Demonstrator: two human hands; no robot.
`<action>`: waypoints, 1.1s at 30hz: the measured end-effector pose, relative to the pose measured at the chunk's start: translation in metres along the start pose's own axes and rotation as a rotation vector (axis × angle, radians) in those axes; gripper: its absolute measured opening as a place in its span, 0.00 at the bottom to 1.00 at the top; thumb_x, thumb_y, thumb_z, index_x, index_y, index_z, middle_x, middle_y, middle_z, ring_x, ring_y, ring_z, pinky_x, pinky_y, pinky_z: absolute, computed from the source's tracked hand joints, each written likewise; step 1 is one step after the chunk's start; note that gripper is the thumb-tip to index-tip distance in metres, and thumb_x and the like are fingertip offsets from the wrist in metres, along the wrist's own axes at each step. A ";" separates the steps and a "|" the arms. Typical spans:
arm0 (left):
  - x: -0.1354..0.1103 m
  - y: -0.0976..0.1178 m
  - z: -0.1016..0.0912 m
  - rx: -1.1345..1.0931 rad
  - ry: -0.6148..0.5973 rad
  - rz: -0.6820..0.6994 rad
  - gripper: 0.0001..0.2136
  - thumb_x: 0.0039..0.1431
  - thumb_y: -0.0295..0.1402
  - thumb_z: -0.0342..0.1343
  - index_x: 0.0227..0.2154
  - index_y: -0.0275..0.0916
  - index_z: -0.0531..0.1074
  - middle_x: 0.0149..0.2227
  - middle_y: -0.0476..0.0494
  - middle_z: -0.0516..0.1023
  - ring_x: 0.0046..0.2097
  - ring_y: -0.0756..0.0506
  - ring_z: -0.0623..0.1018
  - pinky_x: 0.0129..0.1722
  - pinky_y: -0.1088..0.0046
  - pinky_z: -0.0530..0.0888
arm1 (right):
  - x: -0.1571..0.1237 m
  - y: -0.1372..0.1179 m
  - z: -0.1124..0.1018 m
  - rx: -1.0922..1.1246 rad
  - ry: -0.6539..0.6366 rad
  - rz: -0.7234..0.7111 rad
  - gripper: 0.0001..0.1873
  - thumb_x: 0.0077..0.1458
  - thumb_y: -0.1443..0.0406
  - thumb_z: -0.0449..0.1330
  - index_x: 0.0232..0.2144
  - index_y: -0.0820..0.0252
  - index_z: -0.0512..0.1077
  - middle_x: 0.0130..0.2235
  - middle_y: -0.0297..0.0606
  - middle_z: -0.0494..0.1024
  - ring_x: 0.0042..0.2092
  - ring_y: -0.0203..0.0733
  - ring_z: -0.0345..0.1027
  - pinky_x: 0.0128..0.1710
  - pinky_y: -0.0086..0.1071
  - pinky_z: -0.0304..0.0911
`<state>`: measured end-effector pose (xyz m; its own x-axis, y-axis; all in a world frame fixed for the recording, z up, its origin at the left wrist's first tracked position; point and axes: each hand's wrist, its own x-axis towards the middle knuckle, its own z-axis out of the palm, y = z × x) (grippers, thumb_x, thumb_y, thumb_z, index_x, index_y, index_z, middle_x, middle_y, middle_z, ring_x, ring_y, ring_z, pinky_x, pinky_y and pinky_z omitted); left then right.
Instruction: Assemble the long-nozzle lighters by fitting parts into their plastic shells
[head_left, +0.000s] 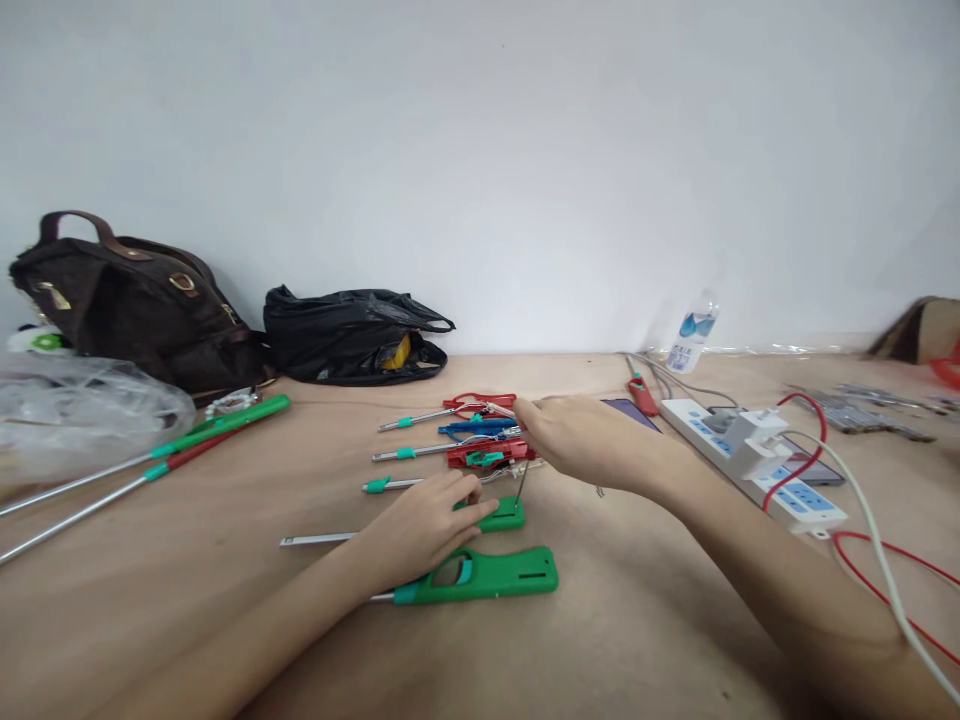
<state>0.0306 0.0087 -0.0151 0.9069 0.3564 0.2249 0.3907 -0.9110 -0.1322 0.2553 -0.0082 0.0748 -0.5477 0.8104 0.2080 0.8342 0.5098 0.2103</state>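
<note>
My left hand (431, 525) presses a green long-nosed lighter (511, 514) down on the table, fingers bent over its handle. Its metal tube (315, 540) sticks out to the left of the hand. Closed above it, my right hand (574, 435) grips a thin screwdriver (523, 482); the shaft slants down and its tip meets the end of the green handle. Most of the screwdriver's grip is hidden by the fingers. Nearer to me lies a second green lighter (525, 572), partly under my left forearm. Behind are opened red (480, 455) and blue (472, 430) lighters with wires showing.
On the left lie two long lighters (225, 425), a clear plastic bag (82, 415) and a dark bag (142, 310). A black plastic bag (345, 335) sits by the wall. To the right are a power strip (795, 500), cables, a bottle (691, 335) and metal parts (862, 410).
</note>
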 end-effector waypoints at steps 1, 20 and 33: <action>0.000 0.000 0.000 0.004 0.000 -0.003 0.11 0.65 0.28 0.47 0.48 0.39 0.68 0.42 0.41 0.70 0.39 0.44 0.71 0.36 0.71 0.69 | 0.001 0.000 0.000 -0.021 -0.012 0.005 0.09 0.54 0.76 0.51 0.30 0.63 0.69 0.27 0.45 0.77 0.25 0.42 0.67 0.23 0.33 0.45; 0.000 -0.001 0.003 0.009 0.038 0.016 0.11 0.66 0.28 0.45 0.47 0.40 0.69 0.39 0.43 0.70 0.38 0.45 0.71 0.35 0.72 0.70 | 0.009 -0.005 0.004 -0.029 0.023 -0.036 0.11 0.61 0.70 0.49 0.31 0.65 0.70 0.30 0.45 0.78 0.27 0.40 0.68 0.25 0.33 0.44; 0.001 -0.001 0.002 0.023 0.024 0.022 0.10 0.66 0.28 0.46 0.46 0.39 0.69 0.38 0.43 0.70 0.38 0.44 0.71 0.35 0.71 0.70 | 0.008 -0.002 -0.001 -0.028 0.009 -0.017 0.14 0.64 0.62 0.50 0.34 0.65 0.70 0.27 0.43 0.77 0.26 0.39 0.66 0.26 0.32 0.44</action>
<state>0.0317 0.0105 -0.0162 0.9112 0.3312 0.2451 0.3748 -0.9134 -0.1591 0.2490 -0.0033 0.0767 -0.5624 0.7990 0.2129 0.8227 0.5149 0.2408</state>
